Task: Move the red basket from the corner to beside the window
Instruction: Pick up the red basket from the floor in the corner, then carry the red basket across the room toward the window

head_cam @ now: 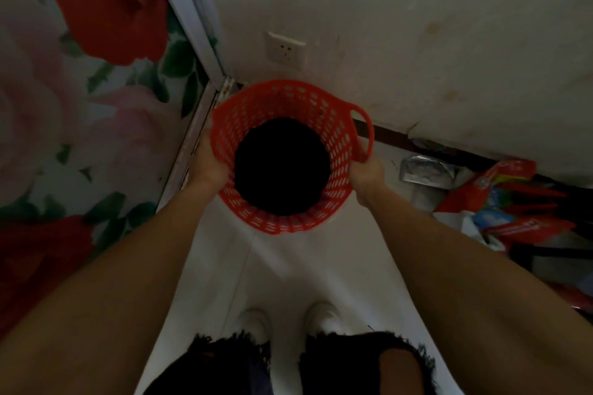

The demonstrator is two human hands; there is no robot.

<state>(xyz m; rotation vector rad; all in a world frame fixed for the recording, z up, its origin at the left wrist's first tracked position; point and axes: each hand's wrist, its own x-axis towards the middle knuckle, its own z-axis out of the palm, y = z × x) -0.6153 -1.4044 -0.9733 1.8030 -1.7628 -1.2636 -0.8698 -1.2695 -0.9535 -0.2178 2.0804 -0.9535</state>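
A round red basket point(340, 138) with latticed plastic walls and a loop handle on its right sits in the room's corner, seen from above; its inside is a dark, black disc. My left hand point(207, 160) grips the basket's left rim. My right hand point(367, 171) grips the right rim just below the loop handle. Whether the basket rests on the floor or is lifted off it I cannot tell.
A floral curtain point(80, 90) with red and pink flowers hangs along the left, beside a pale metal frame point(199, 26). A wall socket point(285, 50) sits above the basket. Red packets and a foil bag point(513, 202) are piled at the right. White floor point(288, 266) lies below, with my white shoes point(288, 321).
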